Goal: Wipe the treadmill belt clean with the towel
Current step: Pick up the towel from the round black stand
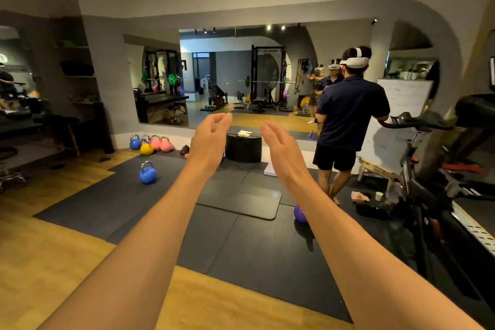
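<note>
Left hand [208,139], right hand [281,151] raised, empty — floor mats [150,195] beneath.

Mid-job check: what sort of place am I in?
Most likely a small gym or training studio: coloured kettlebells, a squat rack with a loaded barbell reflected in the mirror, and a treadmill at the right edge.

Wooden floor [53,249] carries dark mats [241,254]. Kettlebells [151,143] cluster at the mats' 11 o'clock, a blue one [148,173] at 10, a drum [243,149] at 12.
</note>
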